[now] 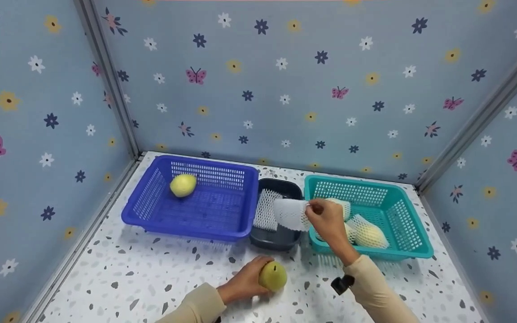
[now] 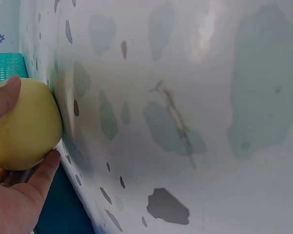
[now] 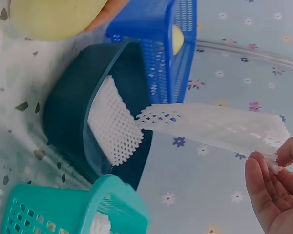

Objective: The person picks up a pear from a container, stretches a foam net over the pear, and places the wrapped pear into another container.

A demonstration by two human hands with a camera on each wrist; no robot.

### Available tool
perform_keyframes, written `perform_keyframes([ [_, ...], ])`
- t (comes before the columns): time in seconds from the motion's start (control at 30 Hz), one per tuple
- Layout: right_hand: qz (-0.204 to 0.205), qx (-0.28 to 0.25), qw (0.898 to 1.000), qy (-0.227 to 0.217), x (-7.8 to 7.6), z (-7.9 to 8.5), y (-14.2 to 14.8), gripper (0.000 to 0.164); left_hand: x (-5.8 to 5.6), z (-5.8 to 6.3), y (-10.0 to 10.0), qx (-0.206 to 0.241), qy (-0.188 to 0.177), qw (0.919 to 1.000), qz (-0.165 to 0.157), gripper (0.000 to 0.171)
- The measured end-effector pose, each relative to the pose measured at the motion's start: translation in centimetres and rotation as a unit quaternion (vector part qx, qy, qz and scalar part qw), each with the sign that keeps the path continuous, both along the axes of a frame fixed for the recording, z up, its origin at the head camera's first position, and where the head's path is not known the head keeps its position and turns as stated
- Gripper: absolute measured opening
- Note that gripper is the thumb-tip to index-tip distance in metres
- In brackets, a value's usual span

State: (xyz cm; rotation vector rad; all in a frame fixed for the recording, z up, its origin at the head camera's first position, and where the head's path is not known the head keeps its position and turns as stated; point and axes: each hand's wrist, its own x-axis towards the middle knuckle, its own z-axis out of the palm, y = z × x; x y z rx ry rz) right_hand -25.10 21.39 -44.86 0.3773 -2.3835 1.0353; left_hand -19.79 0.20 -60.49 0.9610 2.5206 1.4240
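In the head view my left hand (image 1: 247,278) grips a yellow-green pear (image 1: 273,276) at the front of the speckled table. The left wrist view shows its thumb and fingers (image 2: 41,178) round the fruit, low by the tabletop. My right hand (image 1: 328,220) pinches one end of a white foam net sleeve (image 1: 291,214), which hangs empty over the dark bin (image 1: 274,240). A second foam net (image 3: 115,124) lies inside that bin. In the right wrist view the held sleeve (image 3: 215,124) stretches out from the fingertips.
A blue-purple basket (image 1: 191,229) on the left holds one yellow fruit (image 1: 183,185). On the right, a teal basket (image 1: 409,224) contains several fruits in foam nets, one of them a netted pear (image 1: 370,234). Flowered panels (image 1: 258,80) enclose the table's back and sides.
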Motion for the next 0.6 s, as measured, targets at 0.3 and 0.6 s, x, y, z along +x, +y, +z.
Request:
perform_keyframes([
  [0.3, 0.034, -0.032, 0.999, -0.017, 3.0, 0.3, 0.7, 0.007, 0.0, -0.4, -0.1, 0.012, 0.012, 0.9998, -0.008, 0.07],
  [0.6, 0.042, -0.041, 0.998, -0.021, 6.0, 0.0, 1.3, 0.009, 0.2, -0.2, -0.1, 0.022, 0.031, 0.9992, -0.011, 0.075],
])
